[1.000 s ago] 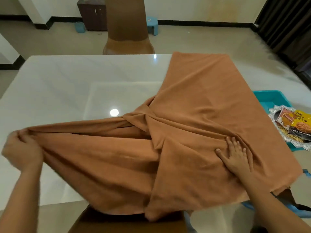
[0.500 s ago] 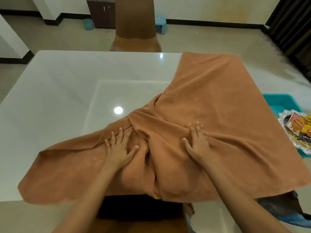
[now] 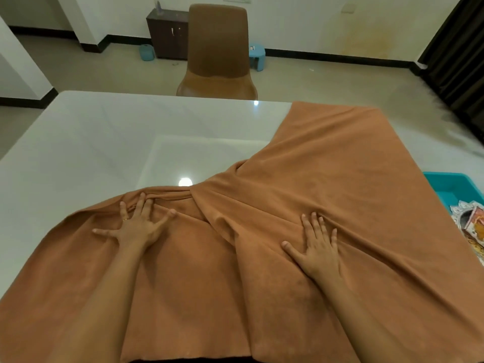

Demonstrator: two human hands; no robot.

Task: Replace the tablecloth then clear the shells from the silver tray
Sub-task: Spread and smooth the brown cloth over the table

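On the white surface (image 3: 104, 142), the left hand (image 3: 137, 227) and right hand (image 3: 318, 251) press flat, fingers spread, on the bunched tablecloth (image 3: 327, 179). Spreading is underway, I'd say. Next, pull the folds leftward.

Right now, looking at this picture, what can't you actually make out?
All in the head view:
- Silver tray: mostly cut off by the right edge; a snack packet lies on it, so no shells can be made out.
- Teal tub: runs off the right edge.
- White table: near edge hidden under the orange tablecloth.
- Brown chair: legs hidden behind the table.
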